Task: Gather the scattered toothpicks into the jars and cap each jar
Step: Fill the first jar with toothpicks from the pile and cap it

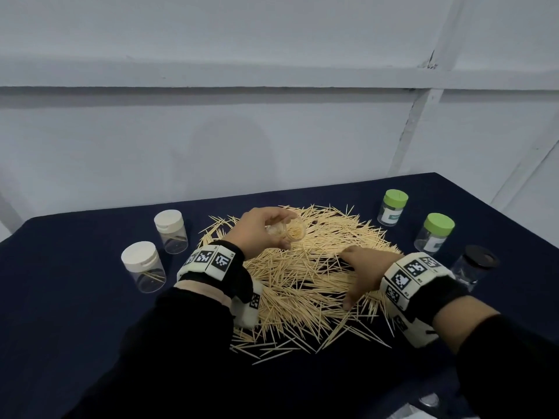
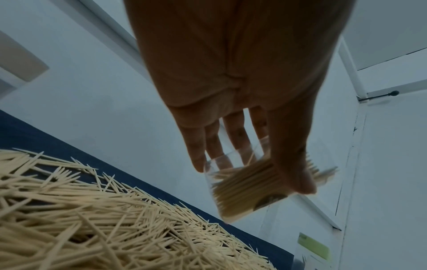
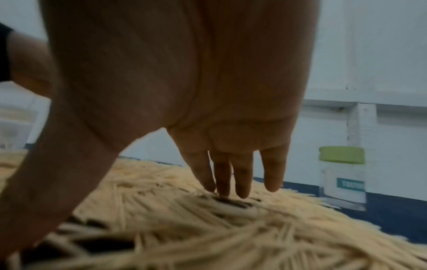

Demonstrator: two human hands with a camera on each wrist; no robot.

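A big heap of pale wooden toothpicks (image 1: 305,276) covers the middle of the dark blue table (image 1: 75,313). My left hand (image 1: 260,229) grips a clear uncapped jar (image 1: 290,231), held tilted above the far side of the heap. The left wrist view shows that jar (image 2: 249,184) packed with toothpicks between my fingers and thumb. My right hand (image 1: 360,273) is spread over the heap's right side with straight fingers. In the right wrist view its fingertips (image 3: 221,190) touch the toothpicks (image 3: 208,228) and hold nothing.
Two clear jars with white caps (image 1: 145,266) (image 1: 171,231) stand left of the heap. Two green-capped jars (image 1: 392,207) (image 1: 435,232) and a black-capped jar (image 1: 475,267) stand on the right. A white wall rises behind the table.
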